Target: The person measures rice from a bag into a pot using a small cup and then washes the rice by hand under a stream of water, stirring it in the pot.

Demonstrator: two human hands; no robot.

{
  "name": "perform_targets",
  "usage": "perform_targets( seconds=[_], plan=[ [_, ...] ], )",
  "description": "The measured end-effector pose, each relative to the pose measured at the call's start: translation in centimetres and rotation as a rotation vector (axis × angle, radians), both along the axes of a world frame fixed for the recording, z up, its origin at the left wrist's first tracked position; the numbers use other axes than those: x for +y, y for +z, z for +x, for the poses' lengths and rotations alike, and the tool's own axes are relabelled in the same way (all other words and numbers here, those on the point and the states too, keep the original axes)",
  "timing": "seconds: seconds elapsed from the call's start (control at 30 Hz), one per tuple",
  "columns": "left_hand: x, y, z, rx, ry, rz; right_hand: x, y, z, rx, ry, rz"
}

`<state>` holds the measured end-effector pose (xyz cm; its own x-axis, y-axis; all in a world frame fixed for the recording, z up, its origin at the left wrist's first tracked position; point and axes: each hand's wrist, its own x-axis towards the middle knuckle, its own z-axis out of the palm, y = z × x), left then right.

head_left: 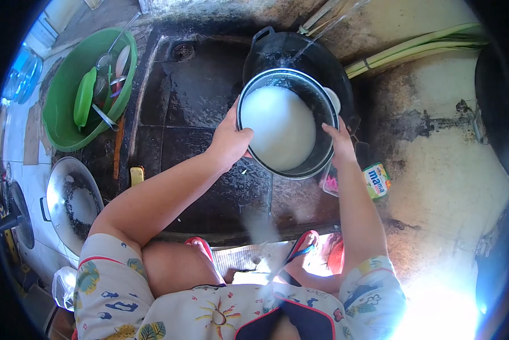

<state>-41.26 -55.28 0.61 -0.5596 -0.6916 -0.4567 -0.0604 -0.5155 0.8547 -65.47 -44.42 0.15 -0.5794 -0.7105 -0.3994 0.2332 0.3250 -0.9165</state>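
Observation:
A round metal pot is held between both hands, tilted a little. Cloudy white liquid fills its lower part; whatever lies beneath the surface cannot be seen. My left hand grips the rim at its left side, thumb on top. On the opposite side my right hand clasps the rim, with the thumb over the edge. Behind the pot stands a large black basin, partly covered by it. A thin stream of water falls from the upper right towards the basin.
At the left, a green plastic tub holds a ladle, a green plastic piece and other utensils. Below it lies a metal wok. A floor drain is at the back of the dark tiles. A Mama soap packet lies by the right wall.

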Motion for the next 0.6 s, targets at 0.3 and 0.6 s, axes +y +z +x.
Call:
perform_targets(
  seconds=[0.3, 0.6],
  plan=[
    [-1.9, -3.9, 0.2, 0.101, 0.173, -0.041, -0.4, 0.6, 5.3, -0.324, -0.246, -0.378],
    [-2.8, -2.4, 1.5, 0.429, 0.386, 0.442, -1.4, 1.9, 8.3, -0.139, -0.243, -0.434]
  ],
)
